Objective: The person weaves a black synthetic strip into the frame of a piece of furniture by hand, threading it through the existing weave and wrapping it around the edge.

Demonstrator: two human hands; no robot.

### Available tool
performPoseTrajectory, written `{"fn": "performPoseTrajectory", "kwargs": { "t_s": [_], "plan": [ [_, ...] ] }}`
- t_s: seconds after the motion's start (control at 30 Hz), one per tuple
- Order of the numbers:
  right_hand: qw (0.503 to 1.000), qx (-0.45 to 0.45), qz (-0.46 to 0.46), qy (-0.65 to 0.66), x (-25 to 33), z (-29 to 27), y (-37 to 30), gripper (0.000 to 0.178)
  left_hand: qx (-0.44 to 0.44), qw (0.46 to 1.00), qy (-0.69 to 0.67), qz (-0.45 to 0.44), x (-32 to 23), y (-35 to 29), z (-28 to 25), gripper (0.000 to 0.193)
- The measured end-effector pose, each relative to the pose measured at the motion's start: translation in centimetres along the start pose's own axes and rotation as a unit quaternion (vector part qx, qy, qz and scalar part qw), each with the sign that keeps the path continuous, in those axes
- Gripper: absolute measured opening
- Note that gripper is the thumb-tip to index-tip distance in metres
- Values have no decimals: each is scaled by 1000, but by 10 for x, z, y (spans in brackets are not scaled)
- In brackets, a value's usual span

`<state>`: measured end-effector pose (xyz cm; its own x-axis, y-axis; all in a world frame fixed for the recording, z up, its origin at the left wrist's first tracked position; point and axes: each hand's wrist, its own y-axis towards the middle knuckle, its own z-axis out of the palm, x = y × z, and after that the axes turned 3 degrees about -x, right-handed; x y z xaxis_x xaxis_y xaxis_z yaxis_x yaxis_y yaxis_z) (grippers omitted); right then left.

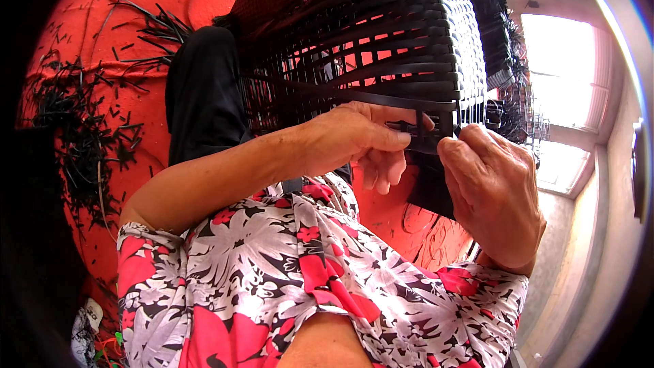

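Note:
Before me stands a large black woven piece (398, 20), its flat plastic strips crossing tightly at the top and with open gaps lower down. My left hand (354, 138) is at its lower edge. The thumb lies on the near side and the index fingertip shows among the strips; the other fingers curl loosely below. A long black strip (409, 103) runs across just above that hand. At the corner of the weave, my right hand (494, 180) is closed with its fingertips pinched at a strip; the exact grip is partly hidden behind the knuckles.
Black strip scraps (85, 133) litter the red floor covering (129, 17) on the left. My black-trousered knee (208, 71) is beside the weave. More black woven material (487, 13) stands behind it, near bright windows (558, 48) and a pale wall (616, 116).

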<state>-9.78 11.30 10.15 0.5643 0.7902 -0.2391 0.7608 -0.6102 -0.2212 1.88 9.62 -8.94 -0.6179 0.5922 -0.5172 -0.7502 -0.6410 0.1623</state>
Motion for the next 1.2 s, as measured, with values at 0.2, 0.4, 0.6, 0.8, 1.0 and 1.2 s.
{"fn": "performPoseTrajectory", "kwargs": {
  "t_s": [0.2, 0.4, 0.6, 0.8, 1.0, 1.2],
  "plan": [
    [999, -33, 20, -2, -2, 9, -5, 17, -152, 984, 54, 71, 5, 2, 10, 10],
    [967, -251, -14, 42, 15, 28, -3, 24, -226, 971, 68, 45, 12, -27, -12, 13],
    [997, -66, -9, 36, 16, 73, -10, 37, -117, 988, 72, 70, 22, -47, -9, 6],
    [992, -76, -10, 100, 11, 65, -2, 39, -88, 990, 69, 85, 31, -37, -26, 24],
    [997, -67, 36, 29, 19, 59, 8, 25, -80, 990, 82, 75, 19, -22, -15, 39],
    [998, 29, 47, -40, 27, 46, 18, 20, -146, 984, 87, 58, 32, -21, -17, 44]
  ]
}}
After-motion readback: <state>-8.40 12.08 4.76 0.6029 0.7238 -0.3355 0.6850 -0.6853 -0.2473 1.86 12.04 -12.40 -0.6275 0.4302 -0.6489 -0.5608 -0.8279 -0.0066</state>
